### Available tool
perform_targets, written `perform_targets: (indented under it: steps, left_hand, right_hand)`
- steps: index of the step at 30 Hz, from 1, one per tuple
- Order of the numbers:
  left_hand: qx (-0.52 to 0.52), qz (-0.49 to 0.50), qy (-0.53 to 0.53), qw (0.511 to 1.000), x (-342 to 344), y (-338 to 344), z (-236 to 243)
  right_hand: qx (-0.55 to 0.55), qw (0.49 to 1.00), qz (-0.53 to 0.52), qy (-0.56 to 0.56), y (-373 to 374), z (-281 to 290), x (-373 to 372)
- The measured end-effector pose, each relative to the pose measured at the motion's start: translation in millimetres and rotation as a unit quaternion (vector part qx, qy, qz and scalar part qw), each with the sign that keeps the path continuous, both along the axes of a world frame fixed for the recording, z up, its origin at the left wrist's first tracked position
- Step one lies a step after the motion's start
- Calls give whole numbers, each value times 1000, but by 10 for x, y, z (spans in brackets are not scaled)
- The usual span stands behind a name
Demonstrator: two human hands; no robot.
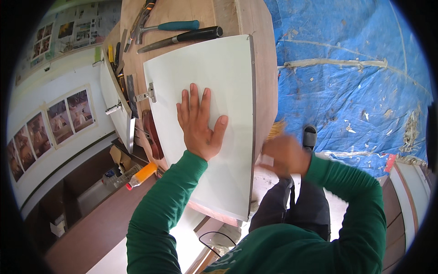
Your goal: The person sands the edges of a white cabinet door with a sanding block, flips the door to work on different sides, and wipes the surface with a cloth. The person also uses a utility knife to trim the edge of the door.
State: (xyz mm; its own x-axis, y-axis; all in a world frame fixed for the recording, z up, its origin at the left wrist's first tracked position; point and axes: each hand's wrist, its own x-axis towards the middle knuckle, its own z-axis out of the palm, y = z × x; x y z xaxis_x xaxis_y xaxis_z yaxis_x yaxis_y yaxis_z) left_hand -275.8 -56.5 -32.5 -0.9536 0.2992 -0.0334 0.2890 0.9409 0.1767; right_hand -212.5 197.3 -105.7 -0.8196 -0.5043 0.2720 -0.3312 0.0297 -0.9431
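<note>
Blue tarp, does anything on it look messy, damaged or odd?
Yes: the tarp looks creased and littered with pale scraps, with a dirty, ragged-looking patch toward the picture's right edge. Whether it's torn there, I can't tell.

- A hammer with a teal handle point(179, 25), lying at the far end of the pale wooden bench point(266, 68).
- A long, tapered grey metal tool with a black handle point(200, 34), just beside the hammer.
- A tool with an orange-and-black handle point(147, 9), near the hammer's head.
- A wrinkled blue plastic tarpaulin point(328, 100), flecked with debris, spread over the floor at right.
- An orange bottle with a red cap point(145, 174), lying tilted at left.
- Rectangular photo prints point(57, 121) in a row on a white surface.
</note>
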Motion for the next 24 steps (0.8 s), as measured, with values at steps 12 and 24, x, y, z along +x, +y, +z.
perform_targets:
  steps: [12,24]
  left_hand:
    - [16,-7,-9,1000,22,5,-30]
    - [16,-25,-4,1000,-24,16,-25]
  right_hand:
    - [-32,992,-108,50,-168,-333,-74]
    - [-56,920,-382,-69,150,-500,-2353]
